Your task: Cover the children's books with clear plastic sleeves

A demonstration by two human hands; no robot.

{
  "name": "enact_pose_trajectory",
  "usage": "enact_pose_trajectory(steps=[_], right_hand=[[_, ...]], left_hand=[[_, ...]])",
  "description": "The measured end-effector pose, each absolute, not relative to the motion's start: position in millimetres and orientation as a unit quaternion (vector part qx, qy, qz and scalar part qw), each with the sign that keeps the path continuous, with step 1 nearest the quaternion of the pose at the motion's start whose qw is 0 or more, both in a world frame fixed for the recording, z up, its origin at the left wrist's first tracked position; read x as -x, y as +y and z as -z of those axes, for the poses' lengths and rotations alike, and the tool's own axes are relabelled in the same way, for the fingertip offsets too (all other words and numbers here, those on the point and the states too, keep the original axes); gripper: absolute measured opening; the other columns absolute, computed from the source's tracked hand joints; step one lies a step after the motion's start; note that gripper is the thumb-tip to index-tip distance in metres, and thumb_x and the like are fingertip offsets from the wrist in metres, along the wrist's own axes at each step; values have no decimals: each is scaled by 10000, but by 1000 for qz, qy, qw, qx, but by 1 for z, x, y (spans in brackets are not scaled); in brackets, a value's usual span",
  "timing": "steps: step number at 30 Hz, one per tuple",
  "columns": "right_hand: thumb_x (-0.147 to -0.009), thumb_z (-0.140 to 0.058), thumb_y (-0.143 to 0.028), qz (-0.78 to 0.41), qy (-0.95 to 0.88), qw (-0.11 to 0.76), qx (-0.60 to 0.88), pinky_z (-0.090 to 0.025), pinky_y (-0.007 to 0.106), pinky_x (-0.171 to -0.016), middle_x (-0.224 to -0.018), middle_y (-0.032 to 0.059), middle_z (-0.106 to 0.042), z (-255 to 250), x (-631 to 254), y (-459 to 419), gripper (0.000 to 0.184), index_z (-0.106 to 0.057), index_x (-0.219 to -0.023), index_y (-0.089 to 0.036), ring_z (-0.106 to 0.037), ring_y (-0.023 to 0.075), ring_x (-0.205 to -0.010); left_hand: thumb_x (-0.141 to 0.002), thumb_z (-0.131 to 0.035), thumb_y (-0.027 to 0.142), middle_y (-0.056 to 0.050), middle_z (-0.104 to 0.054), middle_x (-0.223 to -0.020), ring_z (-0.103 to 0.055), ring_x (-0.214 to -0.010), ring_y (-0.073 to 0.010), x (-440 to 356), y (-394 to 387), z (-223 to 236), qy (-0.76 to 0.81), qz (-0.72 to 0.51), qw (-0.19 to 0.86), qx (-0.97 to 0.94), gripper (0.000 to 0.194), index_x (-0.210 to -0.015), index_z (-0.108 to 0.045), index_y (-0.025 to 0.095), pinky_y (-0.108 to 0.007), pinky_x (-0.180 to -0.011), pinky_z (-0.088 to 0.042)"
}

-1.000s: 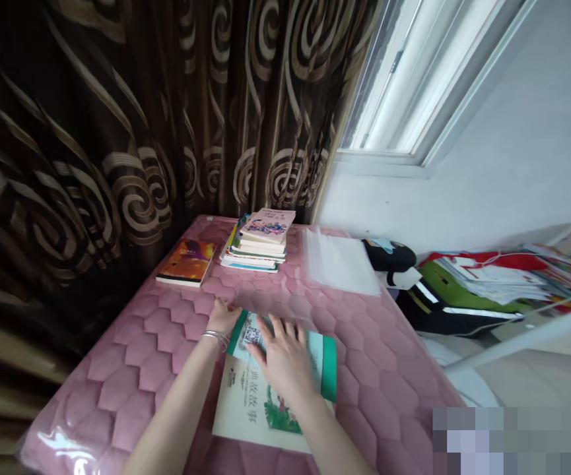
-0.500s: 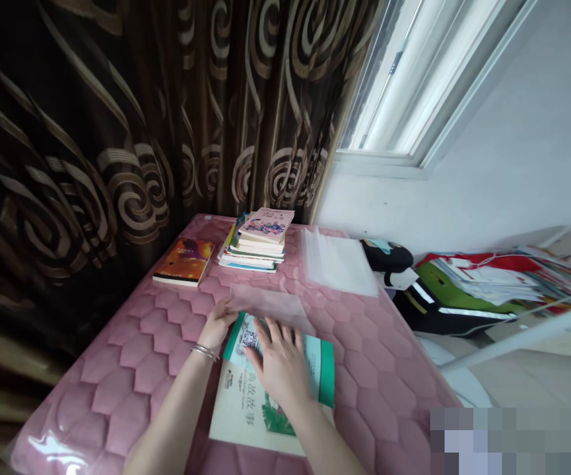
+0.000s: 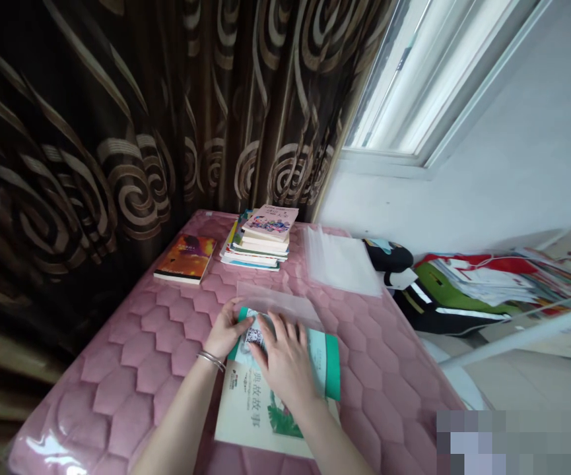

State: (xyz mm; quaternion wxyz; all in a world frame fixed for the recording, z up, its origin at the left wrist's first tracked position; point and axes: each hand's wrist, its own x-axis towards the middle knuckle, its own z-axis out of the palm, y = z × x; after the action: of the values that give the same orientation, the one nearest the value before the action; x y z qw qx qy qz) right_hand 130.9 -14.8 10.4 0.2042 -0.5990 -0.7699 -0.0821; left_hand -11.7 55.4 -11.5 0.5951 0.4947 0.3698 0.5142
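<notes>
A green and white book (image 3: 251, 409) lies open-side down on the pink quilted table (image 3: 136, 356). A clear plastic cover sleeve (image 3: 280, 305) sticks out past its far edge. My right hand (image 3: 285, 359) lies flat on the book, fingers spread. My left hand (image 3: 226, 333), with a bracelet at the wrist, curls round the book's far left corner where the sleeve starts.
A stack of books (image 3: 260, 239) and an orange book (image 3: 186, 257) sit at the table's far side, with a pile of clear sleeves (image 3: 340, 262) to their right. A dark patterned curtain (image 3: 117, 119) hangs behind. Bags and papers (image 3: 468, 287) lie beside the table.
The clear sleeve's flap has lifted and moved away from the book's far edge. My left hand has closed in on the book's corner. My right hand stays flat on the book.
</notes>
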Motion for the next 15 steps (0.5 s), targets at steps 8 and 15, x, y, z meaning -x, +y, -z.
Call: enact_pose_trajectory(steps=[8,15], right_hand=[[-936,-428,-371,67,-767,198,606,-388,490,-990,-1417,92,-451,-22,-146,-14,395,-544,-1301,-272,-426,312,-1246],[-819,-538,-500,-32,-602,317,732,-336,565,-1024,-1435,161,-420,-11,-214,12,637,-471,-1367,-181,-377,375,-1296]], left_hand=[[-726,-682,334,-29,-661,-967,-615,-867,-165,10,54,10,388,-518,540,-538,575,-1247,-488,186,-287,-799,-481],[-748,-683,392,-46,-682,-1018,-628,-928,-193,11,58,16,429,-524,527,-513,594,-1275,-481,203,-318,-850,-483]])
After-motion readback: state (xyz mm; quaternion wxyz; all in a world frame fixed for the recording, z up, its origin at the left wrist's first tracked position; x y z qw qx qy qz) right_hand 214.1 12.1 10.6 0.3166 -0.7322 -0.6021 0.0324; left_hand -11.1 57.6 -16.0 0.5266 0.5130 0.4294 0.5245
